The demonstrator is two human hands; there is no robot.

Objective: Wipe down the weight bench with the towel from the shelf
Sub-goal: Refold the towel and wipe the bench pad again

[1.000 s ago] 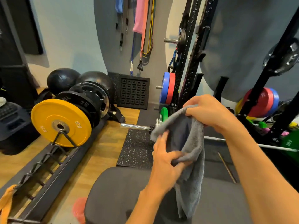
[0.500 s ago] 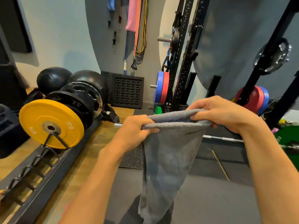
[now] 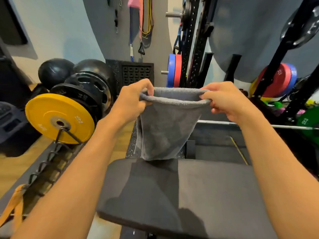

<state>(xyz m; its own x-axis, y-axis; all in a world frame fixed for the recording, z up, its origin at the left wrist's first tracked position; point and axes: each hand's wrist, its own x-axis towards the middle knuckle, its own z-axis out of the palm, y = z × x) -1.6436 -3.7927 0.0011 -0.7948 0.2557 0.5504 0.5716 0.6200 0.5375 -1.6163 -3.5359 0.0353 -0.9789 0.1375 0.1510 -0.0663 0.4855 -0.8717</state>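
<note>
A grey towel (image 3: 165, 128) hangs folded double between my two hands, its top edge stretched level. My left hand (image 3: 133, 100) pinches the left end and my right hand (image 3: 226, 100) pinches the right end. The towel's lower edge dangles just above the far end of the dark padded weight bench (image 3: 198, 195), which fills the bottom middle of the view below my forearms. I cannot tell whether the towel touches the pad.
A plate rack with a yellow 15 kg plate (image 3: 59, 118) and black plates stands at the left, with two black balls (image 3: 55, 71) behind. A black squat rack upright (image 3: 195, 49) with blue and red plates rises ahead. A barbell (image 3: 259, 125) lies across the floor mat.
My hands have spread the bunched towel out and now hold it by both ends. The hanging part is shorter, folded double, and the bench pad has come into fuller view below.
</note>
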